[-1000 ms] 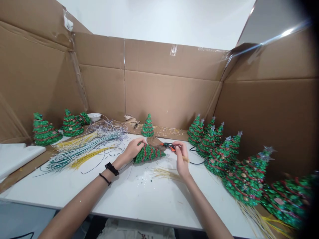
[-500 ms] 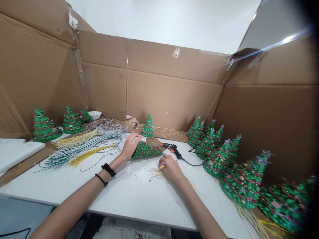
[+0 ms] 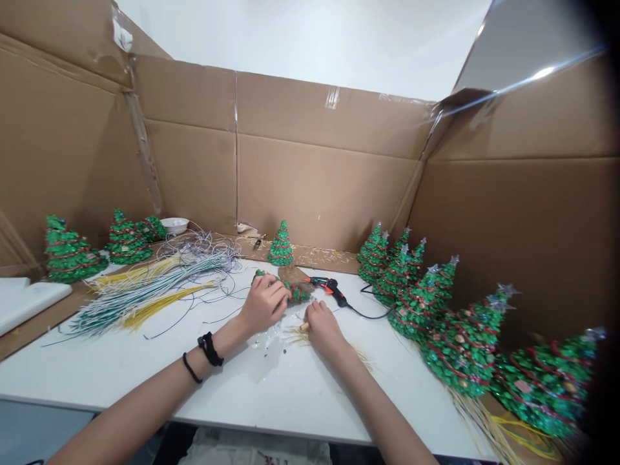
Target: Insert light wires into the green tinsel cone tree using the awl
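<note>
My left hand (image 3: 264, 303) is shut over a green beaded Christmas tree (image 3: 298, 295) that lies on its side on the white table (image 3: 271, 394). Much of the tree is hidden by my fingers, and its brown base (image 3: 293, 276) faces away from me. My right hand (image 3: 322, 330) rests just to the right, holding a short pale stick (image 3: 304, 327) above loose yellow strands (image 3: 296, 337). An orange and black hot glue gun (image 3: 329, 286) lies beyond my right hand, not touching it.
Several finished beaded trees (image 3: 465, 349) stand along the right, and others (image 3: 70, 257) at the left. Green-white and yellow wire bundles (image 3: 145, 300) spread left of my hands. Behind them are a white bowl (image 3: 174, 225) and a cardboard wall (image 3: 320, 187).
My right hand has moved from the glue gun down and left, with the pale stick in it. The glue gun now lies on the table. My left hand has turned the tree.
</note>
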Tool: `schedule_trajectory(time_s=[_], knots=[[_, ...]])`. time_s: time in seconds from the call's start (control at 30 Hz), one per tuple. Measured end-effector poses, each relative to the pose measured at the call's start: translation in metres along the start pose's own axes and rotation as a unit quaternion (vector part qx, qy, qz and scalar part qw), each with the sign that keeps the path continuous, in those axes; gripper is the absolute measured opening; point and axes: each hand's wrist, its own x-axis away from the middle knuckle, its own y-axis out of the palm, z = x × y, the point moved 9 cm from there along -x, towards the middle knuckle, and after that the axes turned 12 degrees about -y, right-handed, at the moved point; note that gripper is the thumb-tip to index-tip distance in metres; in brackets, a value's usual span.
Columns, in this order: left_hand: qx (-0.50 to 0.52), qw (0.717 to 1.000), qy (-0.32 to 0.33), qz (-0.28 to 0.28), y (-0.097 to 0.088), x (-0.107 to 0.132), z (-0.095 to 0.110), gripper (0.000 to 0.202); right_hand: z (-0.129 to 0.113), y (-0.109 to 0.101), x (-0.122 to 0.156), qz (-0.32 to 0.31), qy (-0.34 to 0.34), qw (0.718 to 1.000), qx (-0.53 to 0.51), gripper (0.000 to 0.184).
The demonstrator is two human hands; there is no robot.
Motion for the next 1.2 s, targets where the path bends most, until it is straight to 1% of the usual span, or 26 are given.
schedule_trajectory(time_s=[0.17, 0.23, 0.3, 0.4, 0.53, 0.7, 0.8, 0.87, 0.9, 0.93, 0.97, 1.0, 1.03, 1.07, 1.1, 1.13, 1.17, 1.2], knots=[[-0.036, 0.993, 0.059, -0.1, 0.032, 0.011, 0.018, 0.022, 0.006, -0.009, 0.002, 0.05, -0.001, 0.996, -0.068, 0.027], [-0.053, 0.989, 0.064, -0.119, 0.042, 0.015, 0.021, 0.023, 0.005, -0.011, 0.003, 0.062, -0.006, 0.992, -0.108, 0.028], [-0.068, 0.988, 0.06, -0.126, 0.048, 0.018, 0.022, 0.02, 0.003, -0.012, 0.003, 0.069, -0.012, 0.987, -0.141, 0.028], [-0.078, 0.987, 0.048, -0.135, 0.05, 0.018, 0.019, 0.014, 0.002, -0.013, 0.003, 0.078, -0.014, 0.98, -0.181, 0.026], [-0.057, 0.984, 0.045, -0.161, 0.047, 0.017, 0.014, 0.014, 0.003, -0.02, 0.004, 0.114, -0.021, 0.966, -0.229, 0.026], [-0.037, 0.986, 0.028, -0.158, 0.047, 0.017, 0.012, 0.016, -0.002, -0.034, 0.005, 0.155, -0.055, 0.95, -0.264, 0.014], [-0.023, 0.988, 0.022, -0.151, 0.041, 0.014, 0.015, 0.02, -0.004, -0.042, 0.007, 0.183, -0.056, 0.945, -0.265, 0.012], [-0.008, 0.99, 0.027, -0.139, 0.028, 0.008, 0.013, 0.022, -0.001, -0.048, 0.009, 0.21, -0.053, 0.939, -0.268, 0.012], [0.002, 0.992, 0.023, -0.123, 0.019, 0.004, 0.008, 0.023, 0.001, -0.051, 0.009, 0.225, -0.048, 0.935, -0.27, 0.012], [0.013, 0.995, 0.008, -0.099, 0.008, -0.002, -0.002, 0.022, 0.005, -0.054, 0.009, 0.239, -0.04, 0.932, -0.27, 0.013], [0.03, 0.997, -0.031, -0.059, -0.006, -0.01, -0.019, 0.021, 0.01, -0.057, 0.007, 0.251, -0.028, 0.93, -0.268, 0.013], [0.053, 0.994, -0.091, -0.014, -0.019, -0.016, -0.042, 0.02, 0.016, -0.059, 0.003, 0.259, -0.012, 0.929, -0.263, 0.014], [0.088, 0.982, -0.164, 0.021, -0.029, -0.019, -0.069, 0.02, 0.021, -0.06, -0.002, 0.262, 0.004, 0.93, -0.259, 0.014], [0.146, 0.96, -0.239, 0.031, -0.032, -0.02, -0.097, 0.022, 0.026, -0.06, -0.008, 0.259, 0.017, 0.931, -0.256, 0.014], [0.227, 0.923, -0.309, 0.01, -0.027, -0.017, -0.122, 0.023, 0.029, -0.059, -0.015, 0.251, 0.026, 0.933, -0.257, 0.015], [0.315, 0.874, -0.368, -0.044, -0.012, -0.013, -0.141, 0.023, 0.031, -0.057, -0.023, 0.242, 0.031, 0.934, -0.261, 0.015], [0.389, 0.814, -0.417, -0.115, 0.006, -0.006, -0.152, 0.023, 0.032, -0.056, -0.029, 0.236, 0.034, 0.934, -0.266, 0.016], [0.444, 0.752, -0.449, -0.19, 0.023, 0.003, -0.156, 0.022, 0.032, -0.054, -0.035, 0.233, 0.037, 0.933, -0.271, 0.016]])
